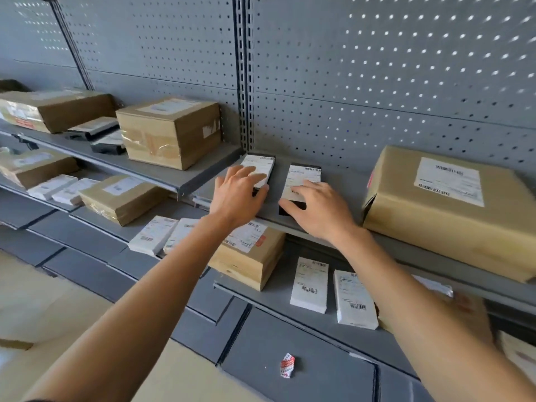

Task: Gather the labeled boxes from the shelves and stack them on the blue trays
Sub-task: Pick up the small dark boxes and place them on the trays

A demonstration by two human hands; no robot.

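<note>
Two small black boxes with white labels lie side by side on the grey upper shelf [293,226]. My left hand [237,195] rests with spread fingers on top of the left black box [261,164]. My right hand [319,210] lies on the right black box [304,174], fingers over its label and thumb along its front corner. Neither box is lifted. No blue tray is in view.
A large labeled cardboard box [435,227] stands just right of my right hand, another carton [171,132] on the shelf to the left. The lower shelf holds white labeled boxes [309,285] and a brown carton [249,256]. A crumpled paper scrap [287,365] lies on the base.
</note>
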